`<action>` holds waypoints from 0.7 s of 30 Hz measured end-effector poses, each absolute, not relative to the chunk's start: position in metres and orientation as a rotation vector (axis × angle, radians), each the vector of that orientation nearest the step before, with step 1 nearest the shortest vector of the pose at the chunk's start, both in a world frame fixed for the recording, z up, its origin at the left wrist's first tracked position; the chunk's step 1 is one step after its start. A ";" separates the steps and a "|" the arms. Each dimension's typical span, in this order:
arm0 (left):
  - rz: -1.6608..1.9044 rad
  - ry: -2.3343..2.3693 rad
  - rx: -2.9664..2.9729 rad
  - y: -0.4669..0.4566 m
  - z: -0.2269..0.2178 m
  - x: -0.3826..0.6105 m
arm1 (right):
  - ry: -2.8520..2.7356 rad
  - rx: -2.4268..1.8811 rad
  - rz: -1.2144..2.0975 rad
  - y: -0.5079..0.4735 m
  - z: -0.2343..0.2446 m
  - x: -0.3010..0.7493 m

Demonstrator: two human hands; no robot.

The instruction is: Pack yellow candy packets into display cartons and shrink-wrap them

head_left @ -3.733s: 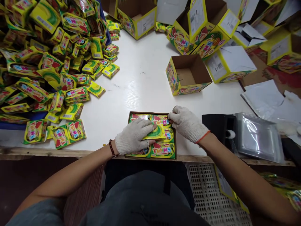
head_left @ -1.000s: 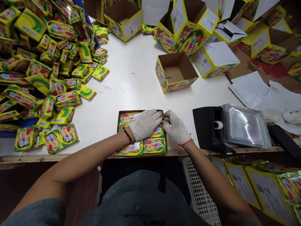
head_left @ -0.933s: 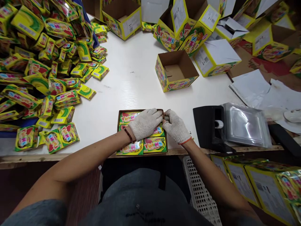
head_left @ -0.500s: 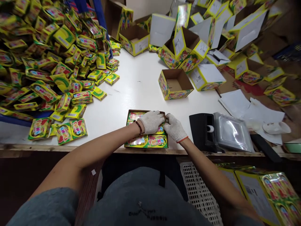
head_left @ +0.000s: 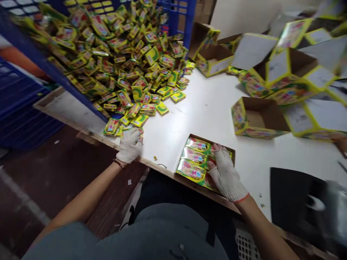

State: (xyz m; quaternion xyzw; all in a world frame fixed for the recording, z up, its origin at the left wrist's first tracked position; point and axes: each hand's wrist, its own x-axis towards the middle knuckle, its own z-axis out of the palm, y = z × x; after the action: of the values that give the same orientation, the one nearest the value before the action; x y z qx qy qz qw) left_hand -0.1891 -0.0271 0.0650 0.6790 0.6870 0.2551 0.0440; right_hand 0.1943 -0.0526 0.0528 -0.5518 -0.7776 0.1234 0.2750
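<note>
Loosely spread, right hand (head_left: 225,174) rests on tray (head_left: 202,138); left hand (head_left: 129,146), grip unclear, touches packets (head_left: 141,135) by table edge (head_left: 158,168) at tray's nine o'clock; carton (head_left: 253,132) at two.

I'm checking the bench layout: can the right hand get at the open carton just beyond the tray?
Probably yes: the right hand lies over the packed tray, with only tabletop visible between tray and carton.

White tabletop (head_left: 187,115), rough wooden edge (head_left: 159,169), soft sheen on top. Dark reddish floor (head_left: 78,173) to the left, pale line (head_left: 24,196) across it. Behind, probably a pale wall (head_left: 241,16); blurred there. Blue crates (head_left: 24,108) at far left.
</note>
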 end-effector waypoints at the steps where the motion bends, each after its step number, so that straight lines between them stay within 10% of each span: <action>1: 0.736 2.200 2.043 -0.035 0.066 -0.206 | -2.139 -1.473 0.300 -0.054 0.048 0.190; 12: -0.068 2.337 2.142 -0.013 0.064 -0.197 | -1.875 -1.645 0.585 -0.060 0.076 0.188; 21: 0.554 2.186 1.912 0.013 0.056 -0.134 | -1.785 -1.504 0.718 -0.042 0.118 0.169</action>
State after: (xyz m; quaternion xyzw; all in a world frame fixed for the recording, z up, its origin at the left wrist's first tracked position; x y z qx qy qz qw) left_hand -0.1337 0.0133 0.0556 0.6439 0.7362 0.1865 0.0922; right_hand 0.1685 -0.0418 0.1178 -0.5786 -0.6867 0.2762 0.3427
